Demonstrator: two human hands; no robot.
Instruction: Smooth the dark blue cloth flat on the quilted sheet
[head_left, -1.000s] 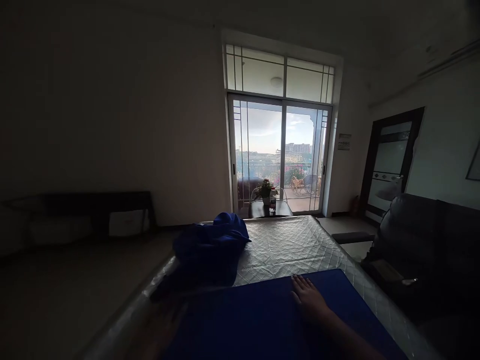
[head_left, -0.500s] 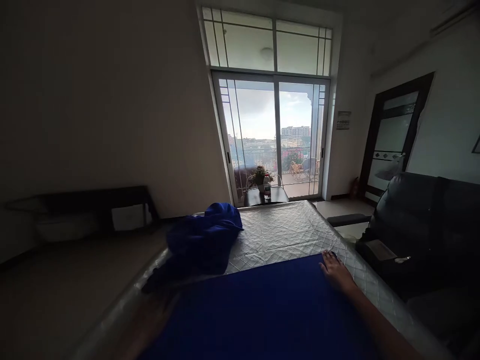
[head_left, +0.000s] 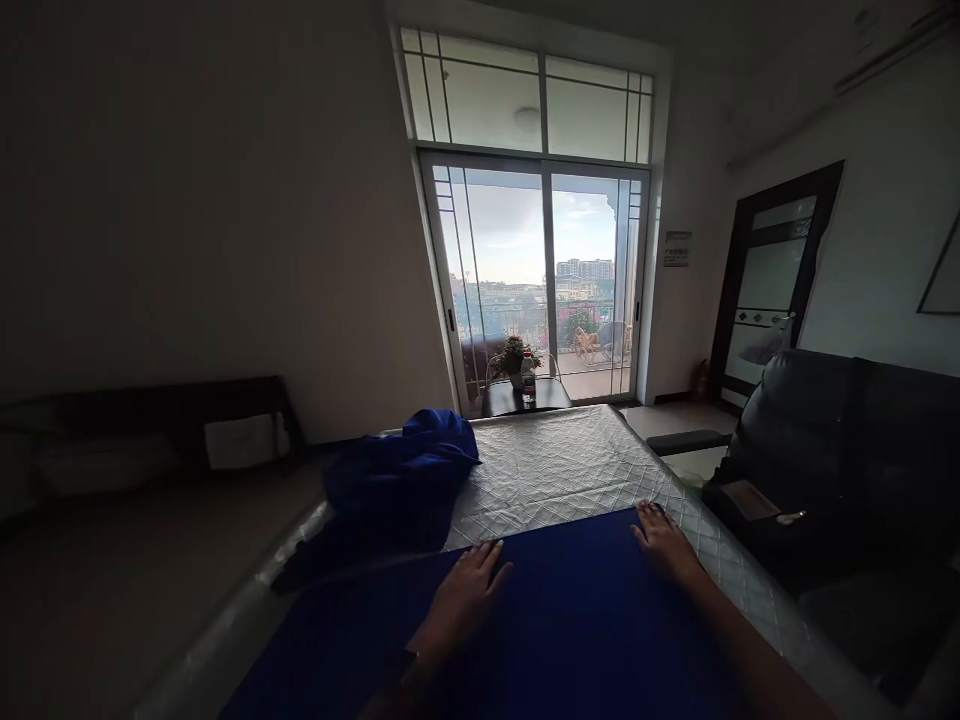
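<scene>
A flat blue sheet (head_left: pixel 570 620) lies spread over the near part of a quilted grey mattress (head_left: pixel 570 465). My left hand (head_left: pixel 466 590) rests palm down on the sheet near its far edge, fingers apart. My right hand (head_left: pixel 660 540) lies flat at the sheet's far right corner, fingers spread, holding nothing. A crumpled heap of blue cloth (head_left: pixel 397 490) sits on the mattress's left side, just beyond my left hand.
A dark sofa (head_left: pixel 847 470) stands close on the right. Beyond the mattress a small dark table (head_left: pixel 525 397) carries a potted plant and a bottle, before glass balcony doors (head_left: pixel 540 280). A low dark shelf (head_left: pixel 150 430) runs along the left wall.
My right hand slid from the sheet's middle to its far right corner. My left hand came forward from the blurred left edge onto the sheet. The view tilted slightly.
</scene>
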